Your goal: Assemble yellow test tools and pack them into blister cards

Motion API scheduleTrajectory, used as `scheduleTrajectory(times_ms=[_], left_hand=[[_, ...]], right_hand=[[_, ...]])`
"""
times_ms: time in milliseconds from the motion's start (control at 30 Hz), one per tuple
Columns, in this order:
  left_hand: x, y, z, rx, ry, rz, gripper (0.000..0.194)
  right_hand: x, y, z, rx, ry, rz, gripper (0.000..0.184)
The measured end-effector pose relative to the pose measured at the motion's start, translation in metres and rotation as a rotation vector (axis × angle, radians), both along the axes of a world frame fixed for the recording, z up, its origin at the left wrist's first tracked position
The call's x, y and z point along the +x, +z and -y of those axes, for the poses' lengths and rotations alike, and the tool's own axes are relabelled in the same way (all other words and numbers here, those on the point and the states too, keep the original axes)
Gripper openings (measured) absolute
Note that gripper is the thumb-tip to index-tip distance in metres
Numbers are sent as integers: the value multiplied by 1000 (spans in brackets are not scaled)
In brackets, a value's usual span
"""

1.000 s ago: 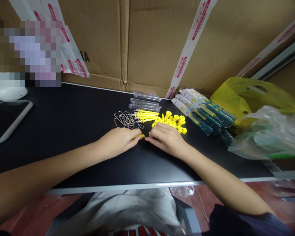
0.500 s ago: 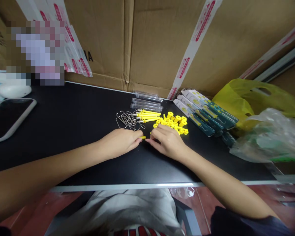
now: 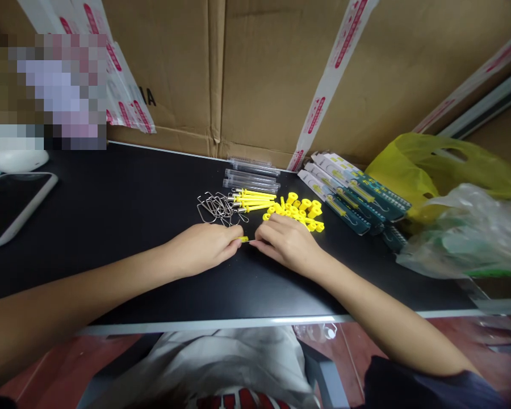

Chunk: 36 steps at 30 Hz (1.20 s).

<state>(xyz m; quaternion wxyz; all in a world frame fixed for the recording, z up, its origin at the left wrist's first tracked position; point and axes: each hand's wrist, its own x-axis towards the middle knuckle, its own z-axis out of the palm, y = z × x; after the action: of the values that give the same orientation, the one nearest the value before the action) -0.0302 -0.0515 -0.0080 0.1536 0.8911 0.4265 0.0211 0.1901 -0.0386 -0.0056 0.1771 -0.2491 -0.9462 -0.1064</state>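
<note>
My left hand (image 3: pixel 210 245) is closed, pinching a small yellow plastic piece (image 3: pixel 244 239) whose end shows past the fingertips. Just right of it, my right hand (image 3: pixel 287 241) pinches the end of a thin wire-like piece (image 3: pixel 251 241), which runs to the yellow piece; most of it is hidden. Beyond my hands lie bent metal wire hooks (image 3: pixel 215 207) in a tangle. Beside them rest several yellow sticks with metal ends (image 3: pixel 255 200). A heap of small yellow plastic parts (image 3: pixel 300 210) lies just past my right hand.
Clear plastic tubes (image 3: pixel 251 179) lie behind the yellow sticks. Printed boxes (image 3: pixel 353 193) are stacked at right, by a yellow plastic bag (image 3: pixel 402 165) and a translucent bag (image 3: pixel 472 238). A phone (image 3: pixel 17 204) lies at left. Cardboard (image 3: pixel 259 74) walls the back of the black table.
The fingers of my right hand have drawn together, and a thin line now shows between the two hands. The whole view has shifted slightly; the piles look unchanged.
</note>
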Motion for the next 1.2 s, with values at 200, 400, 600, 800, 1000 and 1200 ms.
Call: scheduleTrajectory(times_ms=[200, 400, 600, 800, 1000, 1200], left_hand=[[2, 2, 1, 26, 9, -64, 26], [3, 1, 3, 31, 8, -76, 27], [3, -1, 3, 43, 2, -75, 27], [4, 1, 4, 34, 4, -68, 27], [5, 3, 6, 42, 2, -74, 28], [5, 3, 7, 44, 8, -64, 29]], right_hand=[[-3, -3, 3, 48, -27, 12, 22], [-7, -7, 7, 98, -45, -39, 21], [-10, -13, 10, 68, -81, -104, 19], [-10, -12, 13, -22, -120, -141, 20], [-10, -14, 14, -33, -153, -132, 21], [-11, -15, 15, 31, -154, -157, 22]])
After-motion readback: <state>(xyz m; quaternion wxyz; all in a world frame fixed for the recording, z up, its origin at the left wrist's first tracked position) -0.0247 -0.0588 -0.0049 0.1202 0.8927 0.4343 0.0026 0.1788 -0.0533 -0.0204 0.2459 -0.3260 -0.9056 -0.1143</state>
